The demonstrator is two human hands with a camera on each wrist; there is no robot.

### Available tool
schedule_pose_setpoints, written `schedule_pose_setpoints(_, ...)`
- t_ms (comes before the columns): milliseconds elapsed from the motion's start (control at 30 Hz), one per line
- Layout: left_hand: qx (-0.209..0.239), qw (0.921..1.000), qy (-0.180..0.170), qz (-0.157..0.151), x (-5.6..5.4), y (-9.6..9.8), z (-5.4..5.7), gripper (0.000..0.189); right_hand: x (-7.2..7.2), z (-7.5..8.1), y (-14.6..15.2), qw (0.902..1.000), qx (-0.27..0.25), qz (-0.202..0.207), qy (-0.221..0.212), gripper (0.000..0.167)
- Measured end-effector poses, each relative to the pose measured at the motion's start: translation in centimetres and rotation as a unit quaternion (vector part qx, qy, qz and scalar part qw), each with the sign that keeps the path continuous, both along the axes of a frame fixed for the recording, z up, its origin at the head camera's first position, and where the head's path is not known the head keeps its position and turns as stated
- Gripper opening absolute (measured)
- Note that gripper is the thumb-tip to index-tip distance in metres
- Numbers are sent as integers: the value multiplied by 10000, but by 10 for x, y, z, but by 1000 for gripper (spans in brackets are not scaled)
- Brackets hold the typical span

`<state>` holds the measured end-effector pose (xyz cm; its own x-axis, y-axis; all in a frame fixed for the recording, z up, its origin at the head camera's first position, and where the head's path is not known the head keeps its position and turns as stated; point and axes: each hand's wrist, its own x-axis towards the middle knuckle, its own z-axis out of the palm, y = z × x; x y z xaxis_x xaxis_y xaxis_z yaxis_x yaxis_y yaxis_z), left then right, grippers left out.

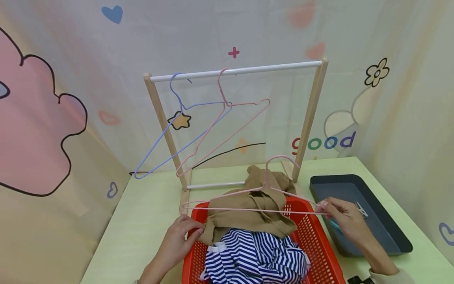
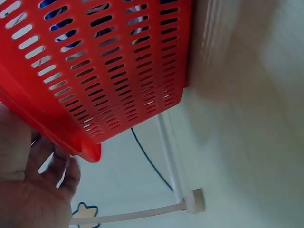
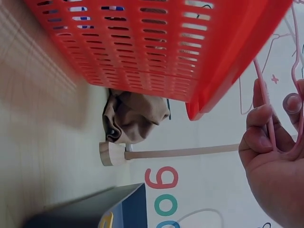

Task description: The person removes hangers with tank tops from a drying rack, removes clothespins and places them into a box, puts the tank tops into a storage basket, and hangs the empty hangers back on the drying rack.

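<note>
My right hand point(image 1: 344, 217) grips one end of a pink clothes hanger point(image 1: 248, 210), its fingers curled round the wire in the right wrist view. The hanger lies across above a brown garment point(image 1: 244, 221), its hook pointing up. At the basket's left rim my left hand point(image 1: 177, 238) pinches the garment's edge between thumb and fingers. The garment drapes over the far end of a red basket point(image 1: 313, 236) and hangs down behind it. Nearer me in the basket sits a crumpled navy-and-white striped garment point(image 1: 255, 256).
Behind the basket stands a wooden rack with a white rail point(image 1: 269, 70). On the rail hang a blue hanger point(image 1: 198, 138) and another pink hanger point(image 1: 244, 126). A dark tray point(image 1: 376, 225) with small clips point(image 1: 361, 210) lies on the right of the pale green table point(image 1: 124, 244).
</note>
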<state>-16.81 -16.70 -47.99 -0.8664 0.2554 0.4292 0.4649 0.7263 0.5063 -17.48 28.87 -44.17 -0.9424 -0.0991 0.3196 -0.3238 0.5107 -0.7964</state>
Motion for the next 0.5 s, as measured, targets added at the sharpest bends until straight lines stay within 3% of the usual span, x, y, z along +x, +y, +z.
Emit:
schedule_pose_setpoints(133, -90, 9996, 75, -241, 4, 2, 4, 14, 0, -2, -4, 10000, 26, -45, 22, 23)
schedule_pose_setpoints(233, 366, 9953, 807, -379, 8, -1, 6, 15, -1, -3, -6, 10000, 33, -18, 90, 23)
schedule_pose_setpoints(367, 883, 9771, 1934, -85, 9, -6, 15, 17, -2, -3, -9, 9997, 54, 81, 220, 25)
schedule_pose_setpoints(433, 802, 9750, 2068, 134, 6, -9, 21, 24, -3, -4, -9, 9995, 97, 109, 284, 25)
schedule_pose_setpoints(500, 513, 9791, 1958, 185, 4, -10, 26, 32, -2, -5, -10, 9994, 86, 151, 292, 25)
